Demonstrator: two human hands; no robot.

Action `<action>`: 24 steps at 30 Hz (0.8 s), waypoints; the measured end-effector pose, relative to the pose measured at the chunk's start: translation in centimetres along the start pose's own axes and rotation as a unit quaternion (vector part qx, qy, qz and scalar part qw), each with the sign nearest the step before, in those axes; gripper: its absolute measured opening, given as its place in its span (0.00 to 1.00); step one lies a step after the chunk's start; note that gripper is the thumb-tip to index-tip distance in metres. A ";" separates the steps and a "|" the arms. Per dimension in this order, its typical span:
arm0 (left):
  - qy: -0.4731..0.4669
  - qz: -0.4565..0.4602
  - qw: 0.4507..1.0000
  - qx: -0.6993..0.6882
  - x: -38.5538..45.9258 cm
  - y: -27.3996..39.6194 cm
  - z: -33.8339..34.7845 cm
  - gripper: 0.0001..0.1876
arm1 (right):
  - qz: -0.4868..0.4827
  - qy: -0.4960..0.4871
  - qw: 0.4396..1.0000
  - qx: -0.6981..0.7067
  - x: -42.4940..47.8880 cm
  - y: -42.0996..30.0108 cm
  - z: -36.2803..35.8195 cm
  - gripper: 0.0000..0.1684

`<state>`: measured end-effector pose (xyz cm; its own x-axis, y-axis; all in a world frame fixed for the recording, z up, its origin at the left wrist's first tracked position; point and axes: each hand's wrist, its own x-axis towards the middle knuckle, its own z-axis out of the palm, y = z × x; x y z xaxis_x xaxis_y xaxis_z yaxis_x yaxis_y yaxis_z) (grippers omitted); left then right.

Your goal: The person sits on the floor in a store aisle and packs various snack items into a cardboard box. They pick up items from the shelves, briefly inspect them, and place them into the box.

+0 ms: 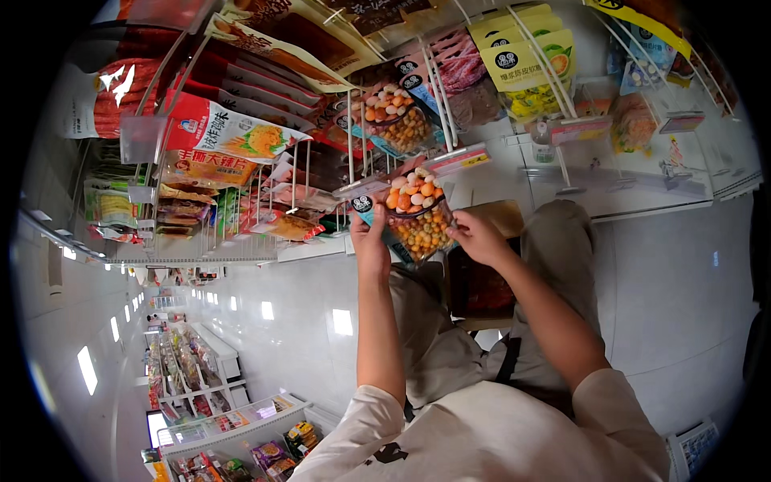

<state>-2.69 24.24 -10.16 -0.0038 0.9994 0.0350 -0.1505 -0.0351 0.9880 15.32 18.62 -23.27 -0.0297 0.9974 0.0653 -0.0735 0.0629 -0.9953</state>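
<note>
Between my two hands is a snack pouch [417, 220] printed with round orange, pink and cream pieces. My left hand [369, 241] grips its left edge, thumb on the front. On the opposite edge, my right hand [479, 236] pinches the bag between thumb and fingers. The pouch is tilted in front of the shelf. Just beyond it, similar pouches [394, 120] hang on a metal hook with a price-tag holder [458, 159]. Below my hands, between my legs, stands an opened cardboard box [497, 218] with dark reddish contents partly hidden by my right arm.
Red and white snack bags [232, 129] hang on hooks at the left. Yellow-green pouches [530, 66] hang to the right, above a white shelf base [620, 187]. Behind me at lower left are a display rack [193, 361] and a shelf [289, 416] with packaged goods.
</note>
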 end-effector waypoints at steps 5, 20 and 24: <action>-0.024 0.010 0.997 -0.071 0.8 -0.4 -0.2 0.10 | 0.023 0.084 0.994 -0.067 0.7 -1.9 -1.1 0.16; 0.044 0.049 0.996 -0.054 3.8 0.3 0.1 0.09 | -0.037 0.102 0.994 -0.006 1.0 -3.0 -0.9 0.18; 0.054 0.052 0.995 -0.063 3.2 0.5 1.0 0.10 | -0.023 0.095 0.995 -0.021 0.9 -2.7 -1.0 0.18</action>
<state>-1.84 27.46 -9.37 -0.1314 0.9848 0.1134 -0.2664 -0.1452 0.9529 16.49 19.38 -20.59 0.1630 0.9815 0.1000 -0.0288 0.1061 -0.9939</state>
